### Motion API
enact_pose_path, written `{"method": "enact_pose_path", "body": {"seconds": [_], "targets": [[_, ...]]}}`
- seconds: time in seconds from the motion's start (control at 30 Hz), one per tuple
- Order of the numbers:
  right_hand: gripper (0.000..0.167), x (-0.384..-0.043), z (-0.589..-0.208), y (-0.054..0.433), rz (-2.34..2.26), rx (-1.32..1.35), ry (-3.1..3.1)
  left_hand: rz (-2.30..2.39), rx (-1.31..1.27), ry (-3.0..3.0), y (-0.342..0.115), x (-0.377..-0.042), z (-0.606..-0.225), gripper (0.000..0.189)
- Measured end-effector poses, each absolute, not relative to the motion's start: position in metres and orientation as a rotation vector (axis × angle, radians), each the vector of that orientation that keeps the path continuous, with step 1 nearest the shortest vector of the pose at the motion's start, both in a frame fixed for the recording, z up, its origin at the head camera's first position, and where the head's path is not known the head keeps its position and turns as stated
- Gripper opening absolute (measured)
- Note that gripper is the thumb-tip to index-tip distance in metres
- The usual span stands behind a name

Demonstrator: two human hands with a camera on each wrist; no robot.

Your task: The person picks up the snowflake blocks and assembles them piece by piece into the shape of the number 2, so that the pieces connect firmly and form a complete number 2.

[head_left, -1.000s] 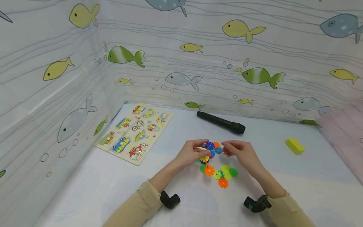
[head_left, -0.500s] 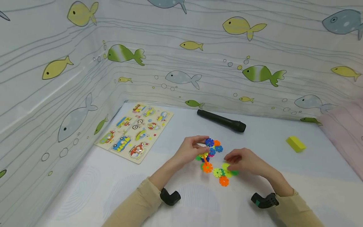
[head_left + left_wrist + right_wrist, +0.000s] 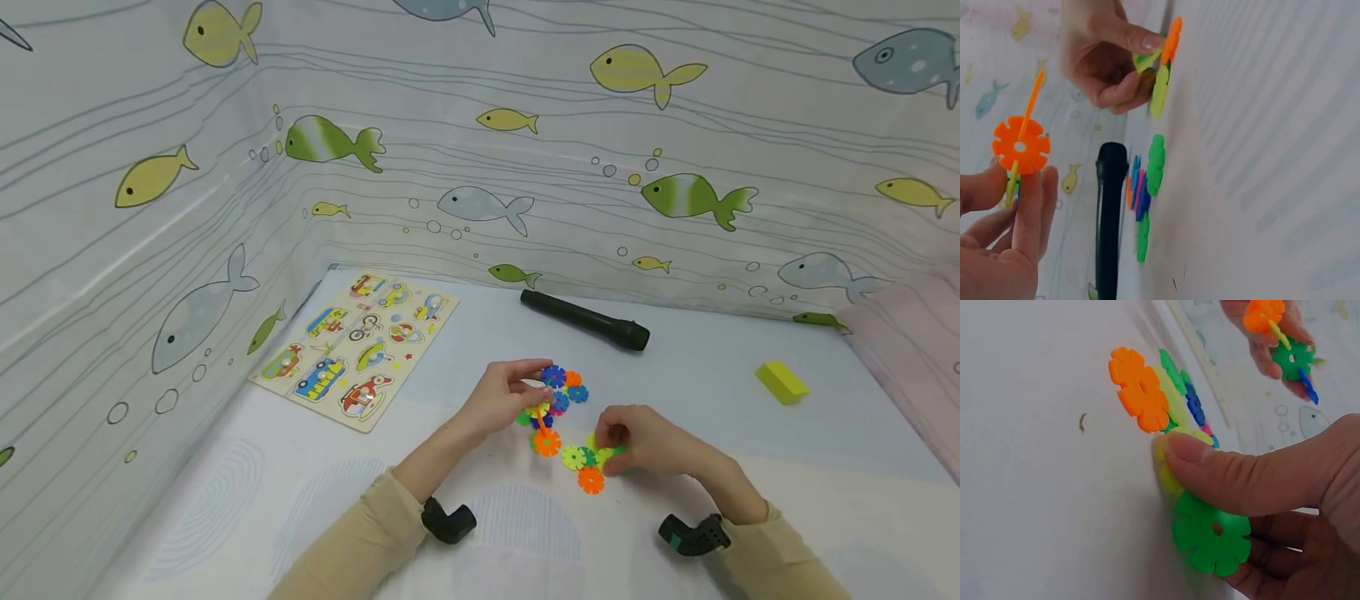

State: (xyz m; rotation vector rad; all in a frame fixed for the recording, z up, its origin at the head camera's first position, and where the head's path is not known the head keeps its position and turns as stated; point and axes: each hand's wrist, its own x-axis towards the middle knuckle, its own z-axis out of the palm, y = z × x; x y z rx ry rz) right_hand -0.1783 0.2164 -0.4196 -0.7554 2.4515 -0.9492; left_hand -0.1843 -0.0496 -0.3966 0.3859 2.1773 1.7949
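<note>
My left hand (image 3: 495,402) pinches a small cluster of joined notched plastic discs above the table. An orange disc (image 3: 1036,154), a yellow disc and a green disc (image 3: 1300,353) show in it, with a blue disc (image 3: 1310,387) edge-on. Low over the table, my right hand (image 3: 658,440) pinches a yellow disc (image 3: 1171,478) between thumb and fingers. A green disc (image 3: 1200,540) stands tilted right at those fingers, partly overlapped by the thumb. Beside them lie an orange disc (image 3: 591,487) and a yellow-green disc (image 3: 573,457).
Several more discs, blue, pink, orange and green, lie beyond the left fingertips, including a blue disc (image 3: 578,394). A black microphone (image 3: 585,321) lies farther back. On the left is a wooden puzzle board (image 3: 390,371); a yellow block (image 3: 782,382) is at the right. Fish-print cloth walls surround the table.
My right hand has moved away from the left hand's discs, down and toward the front, and has taken hold of a yellow disc there. The left hand keeps its cluster almost still.
</note>
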Motion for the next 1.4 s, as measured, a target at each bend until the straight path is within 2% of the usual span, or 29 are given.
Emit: {"method": "enact_pose_path", "body": {"seconds": [0.13,0.4,0.53,0.7,0.9,1.4], "targets": [[0.026,-0.178,-0.422,0.214,-0.933,-0.739,2.524,1.786,0.384,2.185,-0.049,-0.185,-0.398,0.043],[0.007,-0.175,-0.418,0.210,-0.919,-0.614,2.722,1.789,0.407,2.184,-0.047,-0.185,-0.398,0.043],[0.004,-0.175,-0.408,0.204,-0.993,-0.537,2.818,1.791,0.424,2.170,-0.046,-0.184,-0.397,0.043],[0.008,-0.175,-0.396,0.188,-1.225,-0.519,2.957,1.786,0.405,2.178,-0.047,-0.183,-0.396,0.043],[0.013,-0.170,-0.401,0.176,-1.525,-0.523,2.794,1.789,0.412,2.207,-0.050,-0.184,-0.394,0.042],[0.014,-0.166,-0.413,0.170,-1.627,-0.590,2.779,1.788,0.428,2.202,-0.050,-0.184,-0.396,0.042]]}}
